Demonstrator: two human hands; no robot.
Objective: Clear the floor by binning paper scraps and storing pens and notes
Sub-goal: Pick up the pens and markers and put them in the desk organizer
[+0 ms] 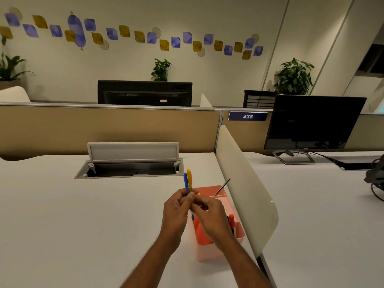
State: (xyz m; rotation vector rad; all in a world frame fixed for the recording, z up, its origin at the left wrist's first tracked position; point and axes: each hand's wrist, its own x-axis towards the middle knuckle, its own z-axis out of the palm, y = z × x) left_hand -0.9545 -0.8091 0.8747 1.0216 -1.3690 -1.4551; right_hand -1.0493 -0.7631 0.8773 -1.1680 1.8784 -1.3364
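Over the white desk (83, 215) I hold two pens upright, a blue pen (185, 182) and a yellow pen (189, 178). My left hand (175, 215) is wrapped around their lower shafts. My right hand (212, 215) pinches them just to the right, its fingertips touching the pens. Below and behind my hands stands a pink desk organizer (218, 246) with compartments; a red marker (231, 220) and a thin dark stick (222, 187) stand in it. The floor, paper scraps and notes are out of view.
An open grey cable hatch (131, 165) is set in the desk ahead. A cream divider panel (245, 183) runs along the right of the organizer. A monitor (311, 123) and cables (374, 179) occupy the neighbouring desk. A tan partition (104, 127) closes the back.
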